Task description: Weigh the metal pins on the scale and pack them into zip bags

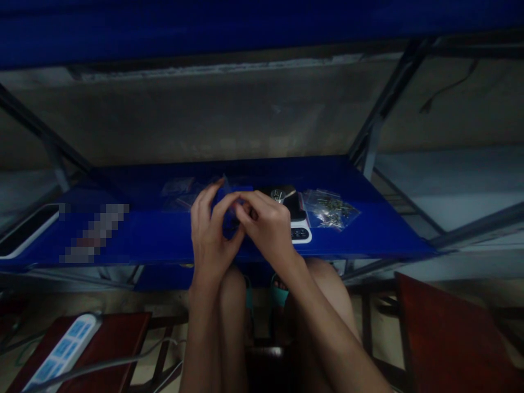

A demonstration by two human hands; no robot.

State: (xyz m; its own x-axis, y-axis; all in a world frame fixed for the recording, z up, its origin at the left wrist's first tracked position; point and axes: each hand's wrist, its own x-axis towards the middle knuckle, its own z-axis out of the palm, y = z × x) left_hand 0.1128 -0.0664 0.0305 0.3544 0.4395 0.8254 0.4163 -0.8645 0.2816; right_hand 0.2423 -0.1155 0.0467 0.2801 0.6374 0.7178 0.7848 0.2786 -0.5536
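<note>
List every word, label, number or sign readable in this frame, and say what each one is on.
No text can be read.
Blue shelf: a patch at its left is pixelated, unreadable.
Small scale behind the right hand: markings too small and dark.
Power strip: no legible print.
Clear bag of small parts: no label visible.

Dim overall, strong blue cast. Soft light from front lifts grey wall and blue shelf [368, 234]; floor below in deep shadow. Wide-angle bending at edges, frame bars splayed. Fingers slightly motion-blurred. Pixelated patch at left. No glare; fine detail muddy.
</note>
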